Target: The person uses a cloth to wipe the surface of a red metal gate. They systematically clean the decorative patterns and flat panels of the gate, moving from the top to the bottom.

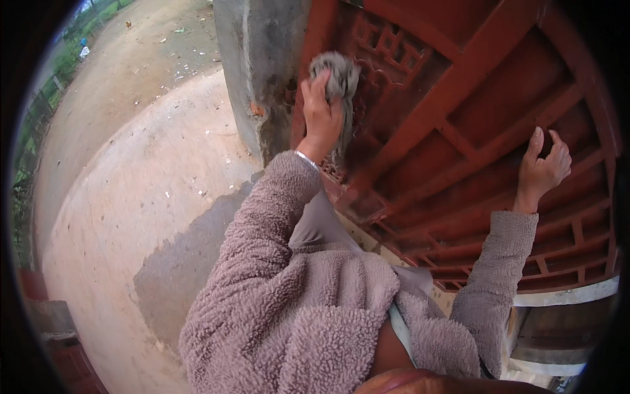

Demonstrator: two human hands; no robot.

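A grey, wet-looking cloth (336, 74) is bunched in my left hand (321, 111). It lies against the raised lattice pattern (393, 51) of a red panelled door (497, 93), and part of it hangs down past my wrist. On that wrist is a silver-coloured bangle (307, 158). Farther right, my right hand (545, 160) is held up before the door's panels with nothing in it. Its thumb and loosely bent fingers are apart; whether it touches the door I cannot tell.
A rough grey pillar (263, 64) borders the door's left side. Below it spreads a pale concrete floor (118, 212) with a dark wet patch (197, 256). Beyond lies a dirt yard (147, 54) with a chicken (128, 24) and scattered bits of litter.
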